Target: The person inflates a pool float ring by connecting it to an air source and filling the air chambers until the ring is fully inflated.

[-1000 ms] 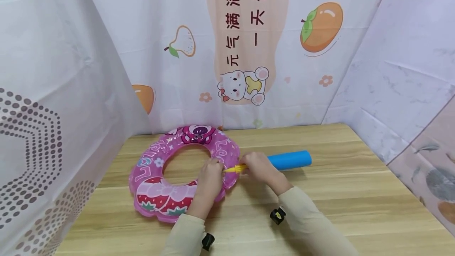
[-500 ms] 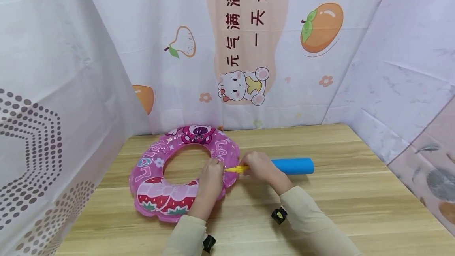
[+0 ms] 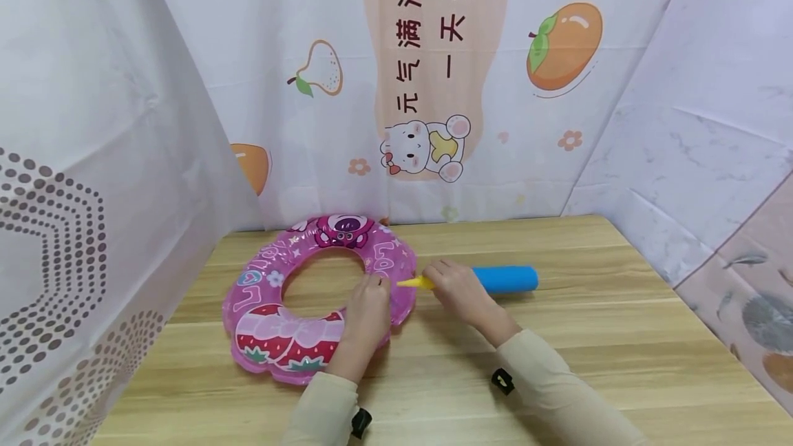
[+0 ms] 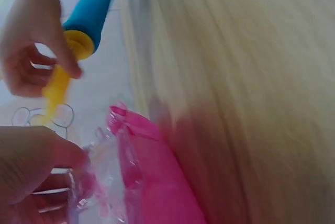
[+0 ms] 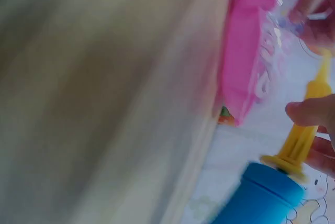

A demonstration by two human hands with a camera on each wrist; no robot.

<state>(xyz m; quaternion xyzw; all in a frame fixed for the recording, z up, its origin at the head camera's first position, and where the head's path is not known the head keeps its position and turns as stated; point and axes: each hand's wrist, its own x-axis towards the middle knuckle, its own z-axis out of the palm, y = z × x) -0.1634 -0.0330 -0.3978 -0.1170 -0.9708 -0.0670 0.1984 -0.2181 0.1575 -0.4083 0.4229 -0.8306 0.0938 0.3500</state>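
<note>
A pink inflatable swim ring [image 3: 250, 294] with strawberry and bear prints lies on the table's left half. My left hand [image 3: 369, 308] pinches its clear plastic on the right side; the fingers [image 4: 63, 153] cover the spot they hold. My right hand [image 3: 457, 289] grips the yellow neck of a hand air pump [image 3: 508, 279], whose blue barrel points off to the right. In the right wrist view the thumb and fingers wrap the pump's ribbed yellow nozzle [image 5: 299, 141]. Its thin tip points at the left hand, with a small gap showing between them in the head view.
The wooden table [image 3: 557, 370] reaches back to a printed white curtain [image 3: 297, 12]. More curtain sheets [image 3: 124, 88] hang at the left and right sides. A black wrist camera [image 3: 502, 381] sits by the right sleeve.
The nozzle tip has come up and away from the left hand's fingertips. My right hand and the pump have shifted slightly; the left hand keeps its hold on the ring.
</note>
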